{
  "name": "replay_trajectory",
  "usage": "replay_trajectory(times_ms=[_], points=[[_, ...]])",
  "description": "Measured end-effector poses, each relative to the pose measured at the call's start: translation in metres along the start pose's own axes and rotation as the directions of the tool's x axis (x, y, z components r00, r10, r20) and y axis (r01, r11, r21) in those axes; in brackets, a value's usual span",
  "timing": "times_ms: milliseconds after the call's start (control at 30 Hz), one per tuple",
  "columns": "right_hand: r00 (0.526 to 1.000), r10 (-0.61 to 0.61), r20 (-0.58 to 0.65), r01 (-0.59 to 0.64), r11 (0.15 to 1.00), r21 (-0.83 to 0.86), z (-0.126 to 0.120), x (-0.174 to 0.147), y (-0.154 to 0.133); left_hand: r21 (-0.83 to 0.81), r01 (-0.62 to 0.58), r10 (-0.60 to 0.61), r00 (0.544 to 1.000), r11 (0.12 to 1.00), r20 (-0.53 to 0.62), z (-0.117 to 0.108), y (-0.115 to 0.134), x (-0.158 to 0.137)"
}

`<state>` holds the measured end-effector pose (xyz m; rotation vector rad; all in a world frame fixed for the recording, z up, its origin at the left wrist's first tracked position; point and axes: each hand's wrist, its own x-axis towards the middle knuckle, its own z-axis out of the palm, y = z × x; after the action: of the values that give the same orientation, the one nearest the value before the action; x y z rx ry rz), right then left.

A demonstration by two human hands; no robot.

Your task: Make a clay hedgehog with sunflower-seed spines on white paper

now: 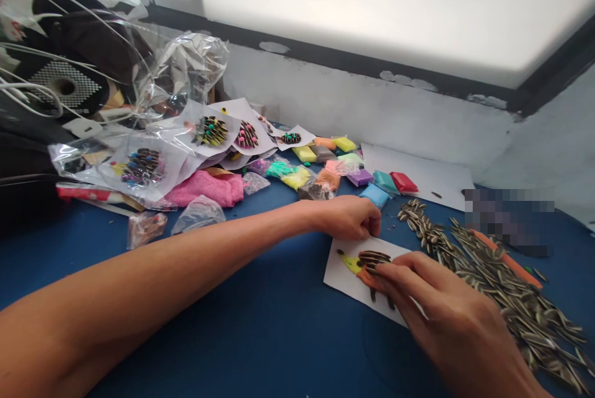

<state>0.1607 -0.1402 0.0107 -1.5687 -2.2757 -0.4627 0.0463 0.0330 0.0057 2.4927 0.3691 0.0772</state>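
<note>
A white card (pixel 341 271) lies on the blue table, bearing a clay hedgehog (pixel 364 276) with a yellow-green head, an orange body, brown legs and several striped seeds on its back. My left hand (pixel 354 217) is curled closed at the card's far edge; whatever its fingers hold, if anything, is hidden. Over the hedgehog's back, my right hand (pixel 449 305) pinches a sunflower seed, mostly covered by the fingertips, against the orange clay. A long pile of sunflower seeds (pixel 525 305) spreads beside the right hand.
Packets of coloured clay, including a red one (pixel 403 182) and a blue one (pixel 374 195), lie behind my left hand. An orange stick (pixel 506 258) rests among the seeds. Finished seed pictures (pixel 211 131), a pink cloth (pixel 207 187) and clear plastic bags (pixel 186 69) crowd the back left.
</note>
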Motion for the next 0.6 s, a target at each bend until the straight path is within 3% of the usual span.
replay_trajectory(times_ms=[267, 467, 600], points=[[0.983, 0.136, -0.120, -0.155, 0.975, -0.161, -0.015, 0.003, 0.039, -0.025, 0.019, -0.019, 1.000, 1.000, 0.010, -0.001, 0.002, -0.002], [0.934, 0.357, 0.032, -0.346, 0.922, -0.175, -0.003, 0.004, 0.084, -0.040, 0.026, -0.025, 0.999, 0.999, 0.026, -0.001, 0.001, 0.000], [0.913, 0.402, 0.078, -0.380, 0.903, -0.203, 0.009, 0.011, 0.097, -0.031, 0.028, -0.028, 0.999, 0.999, 0.028, -0.001, 0.002, 0.000]])
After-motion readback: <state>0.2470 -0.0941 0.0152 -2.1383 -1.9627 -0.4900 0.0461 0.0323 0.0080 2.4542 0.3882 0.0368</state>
